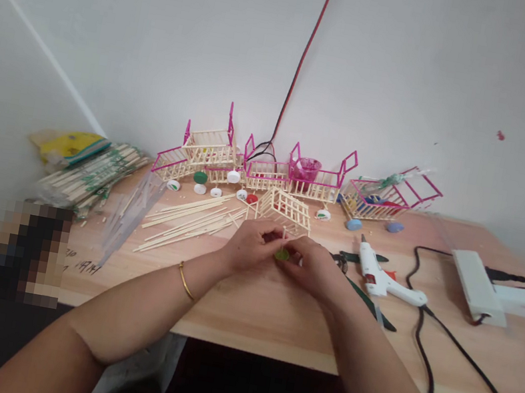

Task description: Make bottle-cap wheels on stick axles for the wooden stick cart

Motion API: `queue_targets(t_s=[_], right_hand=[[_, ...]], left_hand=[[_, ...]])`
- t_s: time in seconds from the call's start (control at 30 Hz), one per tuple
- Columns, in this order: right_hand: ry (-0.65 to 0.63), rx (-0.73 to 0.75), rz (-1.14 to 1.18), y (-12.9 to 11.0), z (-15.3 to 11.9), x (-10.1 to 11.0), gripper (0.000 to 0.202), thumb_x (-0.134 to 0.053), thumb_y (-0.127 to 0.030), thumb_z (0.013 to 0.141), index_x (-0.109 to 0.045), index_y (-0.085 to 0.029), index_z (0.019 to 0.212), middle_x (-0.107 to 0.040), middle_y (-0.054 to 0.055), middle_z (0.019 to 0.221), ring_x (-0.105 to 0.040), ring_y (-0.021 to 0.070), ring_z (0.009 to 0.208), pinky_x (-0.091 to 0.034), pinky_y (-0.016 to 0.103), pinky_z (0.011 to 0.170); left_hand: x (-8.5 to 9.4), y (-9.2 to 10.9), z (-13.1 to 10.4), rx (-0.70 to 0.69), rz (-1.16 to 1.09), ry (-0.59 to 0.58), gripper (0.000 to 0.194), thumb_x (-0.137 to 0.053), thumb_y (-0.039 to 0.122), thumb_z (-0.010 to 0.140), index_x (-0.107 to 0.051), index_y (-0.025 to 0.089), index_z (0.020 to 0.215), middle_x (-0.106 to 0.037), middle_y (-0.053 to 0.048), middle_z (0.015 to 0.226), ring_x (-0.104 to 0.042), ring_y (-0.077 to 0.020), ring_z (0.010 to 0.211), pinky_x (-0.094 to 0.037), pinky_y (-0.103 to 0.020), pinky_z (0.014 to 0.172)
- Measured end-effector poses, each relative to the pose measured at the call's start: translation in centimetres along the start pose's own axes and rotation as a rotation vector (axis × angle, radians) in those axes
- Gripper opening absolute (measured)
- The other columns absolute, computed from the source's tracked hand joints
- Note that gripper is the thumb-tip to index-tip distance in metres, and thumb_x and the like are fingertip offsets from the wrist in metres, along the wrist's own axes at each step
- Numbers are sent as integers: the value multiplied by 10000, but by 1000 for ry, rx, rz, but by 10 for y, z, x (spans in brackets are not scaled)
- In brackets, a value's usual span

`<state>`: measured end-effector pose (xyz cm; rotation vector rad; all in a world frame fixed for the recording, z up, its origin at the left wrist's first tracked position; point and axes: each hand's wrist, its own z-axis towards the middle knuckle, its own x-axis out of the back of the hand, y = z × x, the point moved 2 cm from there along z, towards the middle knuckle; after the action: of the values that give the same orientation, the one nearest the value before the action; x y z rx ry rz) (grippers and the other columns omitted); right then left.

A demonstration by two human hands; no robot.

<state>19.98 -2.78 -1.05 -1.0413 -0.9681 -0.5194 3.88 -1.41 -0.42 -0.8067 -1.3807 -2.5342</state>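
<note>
Evidently much is done: on my feed, several carts (pixel 313 197) with purple trim line the back of the desk (pixel 241 318), round wheels (pixel 233 177) at their bases. One plain frame (pixel 287 207) without purple sits just beyond my hands, and loose sticks (pixel 190 231) lie beside it, so I judge some building is left. My right hand (pixel 314 266) pinches a green cap (pixel 282 254) above the desk; my left hand (pixel 254 246) is beside it, its exact grip unclear.
</note>
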Motion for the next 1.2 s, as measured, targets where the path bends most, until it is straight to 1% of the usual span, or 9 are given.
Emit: queue_targets(t_s=[0.27,0.47,0.77,1.0,1.2], right_hand=[[36,-13,52,-1,0,1,102,-645,-262,741,-689,-193,803,-643,39,767,-589,168,691,-427,261,645],[2,-8,42,-1,1,-2,84,-659,-247,731,-691,-187,780,-641,43,756,-590,170,683,-430,264,641],[4,-22,58,-1,1,-2,54,-665,-250,724,-677,-197,725,-640,28,731,-577,158,664,-410,252,623],[2,-8,49,-1,2,-3,57,-665,-252,724,-674,-198,736,-628,24,715,-561,158,661,-385,249,614],[-8,-7,34,0,2,-6,69,-648,-256,734,-650,-192,708,-627,26,719,-554,159,655,-375,253,605]], left_hand=[[6,2,4,-9,13,-15,121,-597,238,780,-607,150,697,-603,8,659,-510,-94,616,-394,-210,594],[7,5,4,-6,-13,-66,116,-598,244,770,-619,145,713,-600,8,643,-516,-87,587,-408,-209,580],[7,3,4,-28,19,-115,118,-605,236,759,-601,145,684,-604,8,636,-527,-89,590,-409,-209,581],[7,2,4,1,4,-139,125,-609,239,754,-604,141,677,-608,7,628,-523,-88,579,-397,-205,569],[6,1,4,2,51,-151,124,-602,220,753,-593,148,652,-600,14,620,-520,-91,587,-383,-206,571]])
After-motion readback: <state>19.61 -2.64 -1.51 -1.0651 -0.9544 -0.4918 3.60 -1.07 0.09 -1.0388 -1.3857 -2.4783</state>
